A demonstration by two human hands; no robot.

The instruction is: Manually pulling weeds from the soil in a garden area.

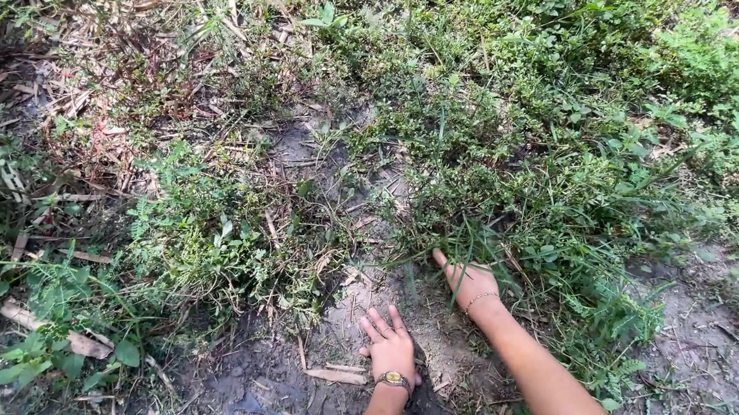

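My left hand [390, 345] lies flat on bare grey soil [277, 394], fingers spread and empty, with a gold watch on the wrist. My right hand [470, 282] reaches forward into a clump of green weeds [523, 224]; its fingers are buried among the stems, seemingly gripping them, with only the thumb showing. A thin bracelet sits on that wrist.
Low green weeds [202, 236] cover the ground ahead and to the left. Dry straw and dead leaves [100, 69] lie at the upper left. Bare dirt [728, 364] spreads at the right. A dry stick [55, 330] lies at the lower left.
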